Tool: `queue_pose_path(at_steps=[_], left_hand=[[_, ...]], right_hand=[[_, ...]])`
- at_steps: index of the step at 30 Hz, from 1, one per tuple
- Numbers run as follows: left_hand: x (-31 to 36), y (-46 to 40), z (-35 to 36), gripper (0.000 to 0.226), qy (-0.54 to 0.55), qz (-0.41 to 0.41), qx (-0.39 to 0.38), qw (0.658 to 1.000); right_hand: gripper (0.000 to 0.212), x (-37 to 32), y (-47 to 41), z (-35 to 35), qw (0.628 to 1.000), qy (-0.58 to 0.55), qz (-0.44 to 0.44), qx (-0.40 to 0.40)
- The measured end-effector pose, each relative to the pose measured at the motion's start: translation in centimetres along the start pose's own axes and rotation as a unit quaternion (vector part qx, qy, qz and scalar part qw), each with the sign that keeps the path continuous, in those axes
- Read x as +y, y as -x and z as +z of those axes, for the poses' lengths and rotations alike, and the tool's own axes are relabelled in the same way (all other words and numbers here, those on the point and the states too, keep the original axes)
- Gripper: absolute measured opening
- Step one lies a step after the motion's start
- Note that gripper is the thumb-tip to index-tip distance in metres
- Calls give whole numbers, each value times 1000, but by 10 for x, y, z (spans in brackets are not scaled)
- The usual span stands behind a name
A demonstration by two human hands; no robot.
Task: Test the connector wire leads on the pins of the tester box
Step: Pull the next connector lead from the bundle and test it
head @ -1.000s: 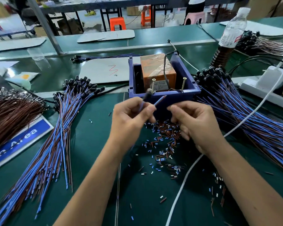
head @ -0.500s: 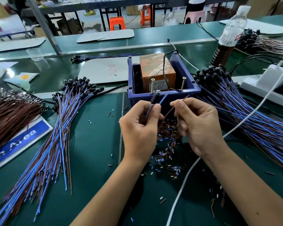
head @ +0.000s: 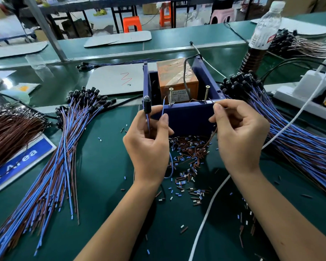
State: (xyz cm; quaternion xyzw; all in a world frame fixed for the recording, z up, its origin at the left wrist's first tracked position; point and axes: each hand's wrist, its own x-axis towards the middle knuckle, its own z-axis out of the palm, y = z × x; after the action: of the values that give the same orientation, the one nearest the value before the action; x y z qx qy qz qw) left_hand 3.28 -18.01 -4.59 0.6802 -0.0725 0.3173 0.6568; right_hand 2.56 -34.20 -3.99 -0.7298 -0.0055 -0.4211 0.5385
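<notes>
Hands (head: 149,144) (head: 239,136) spread apart; blue lead (head: 163,108) left, brown lead (head: 205,101) right.

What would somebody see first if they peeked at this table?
Probably the two hands in the middle: the left hand pinches a blue wire lead beside a black connector, and the right hand holds a brown lead at the rim of the purple tester box, near its two upright screw pins. Big fans of blue and brown wires spread out on both sides, with tiny cut bits scattered in front of the box.
</notes>
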Motion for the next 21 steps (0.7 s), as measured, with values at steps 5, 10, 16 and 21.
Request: queue_pose_path(at_steps=[5, 10, 16, 21], left_hand=[[-2, 0, 1, 18, 7, 0, -5, 1000], [-1, 1, 2, 19, 6, 6, -19, 1000], [0, 0, 1, 30, 5, 15, -14, 1000], [0, 0, 1, 31, 4, 13, -20, 1000]], right_hand=[[12, 0, -1, 3, 1000, -3, 7, 5], [15, 2, -2, 3, 1000, -2, 6, -18], [17, 4, -2, 3, 1000, 1, -3, -29], [17, 4, -1, 3, 999, -1, -4, -33]])
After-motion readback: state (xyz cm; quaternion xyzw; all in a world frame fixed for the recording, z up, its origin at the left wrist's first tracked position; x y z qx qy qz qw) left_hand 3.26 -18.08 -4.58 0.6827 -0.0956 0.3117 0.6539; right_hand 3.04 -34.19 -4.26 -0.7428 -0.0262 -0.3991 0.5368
